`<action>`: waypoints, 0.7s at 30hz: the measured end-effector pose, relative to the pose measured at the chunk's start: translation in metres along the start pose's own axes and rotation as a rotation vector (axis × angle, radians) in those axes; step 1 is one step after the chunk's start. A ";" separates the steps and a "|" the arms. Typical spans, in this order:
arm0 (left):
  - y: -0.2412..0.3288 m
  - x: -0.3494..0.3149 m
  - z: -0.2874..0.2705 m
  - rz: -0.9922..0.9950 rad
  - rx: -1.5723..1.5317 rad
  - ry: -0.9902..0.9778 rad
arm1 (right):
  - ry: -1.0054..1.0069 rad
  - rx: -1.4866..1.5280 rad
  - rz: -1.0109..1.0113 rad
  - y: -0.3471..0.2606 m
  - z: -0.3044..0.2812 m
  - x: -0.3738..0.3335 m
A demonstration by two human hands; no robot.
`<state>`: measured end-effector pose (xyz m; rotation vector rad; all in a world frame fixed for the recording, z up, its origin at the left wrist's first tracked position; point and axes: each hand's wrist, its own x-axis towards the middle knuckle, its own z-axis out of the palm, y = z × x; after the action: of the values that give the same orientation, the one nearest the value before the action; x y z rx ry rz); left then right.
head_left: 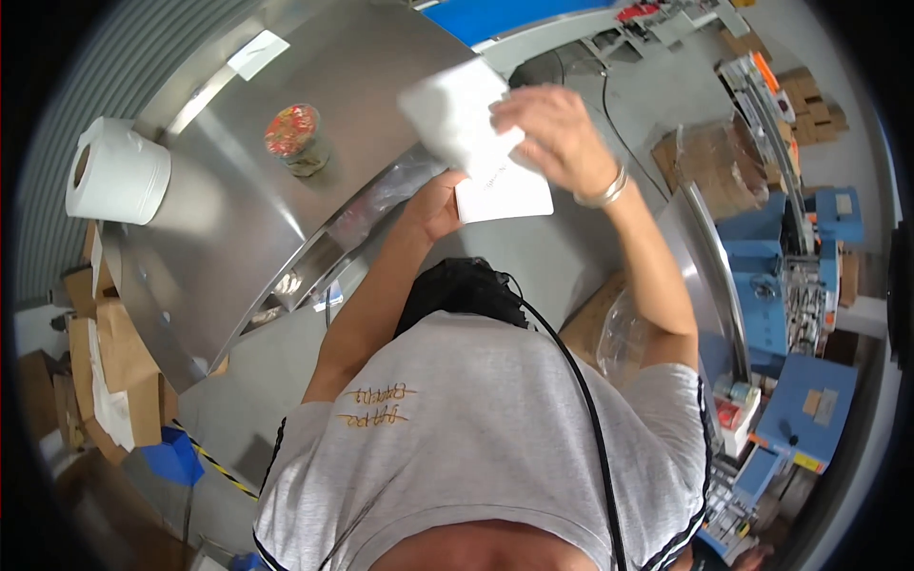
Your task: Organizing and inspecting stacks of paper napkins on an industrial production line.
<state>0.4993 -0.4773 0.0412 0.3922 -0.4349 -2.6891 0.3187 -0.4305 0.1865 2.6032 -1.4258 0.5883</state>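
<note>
My left hand (pixel 440 206) is closed on the left edge of a white card (pixel 514 193) with rounded corners and faint print. Above it, overlapping its upper part, is a second white sheet (pixel 455 109), smeared by motion. My right hand (pixel 560 135), with a bracelet at the wrist, has its bent fingers at that sheet's right edge and appears to grip it. Whether the two white pieces are joined cannot be made out. Both hands are in front of my chest, just off the metal table's edge.
On the metal table (pixel 371 57) at left stand a clear jar with a red patterned lid (pixel 293 133), a large white paper roll (pixel 124 176) and a small white card (pixel 258 55). Cardboard boxes (pixel 133 362) lie at far left. Blue machines (pixel 804 409) line the right.
</note>
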 end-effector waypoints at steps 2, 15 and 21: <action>0.012 0.005 -0.002 0.094 -0.035 -0.081 | 0.048 0.051 0.084 -0.002 0.014 -0.018; 0.042 0.077 0.004 0.251 -0.028 0.059 | 0.422 0.780 0.692 0.080 0.072 -0.059; 0.071 0.126 0.015 0.282 -0.002 0.206 | 0.165 -0.027 0.146 0.140 0.024 -0.025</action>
<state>0.4059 -0.5883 0.0535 0.5566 -0.3944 -2.3483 0.1972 -0.4942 0.1434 2.3808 -1.5669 0.7762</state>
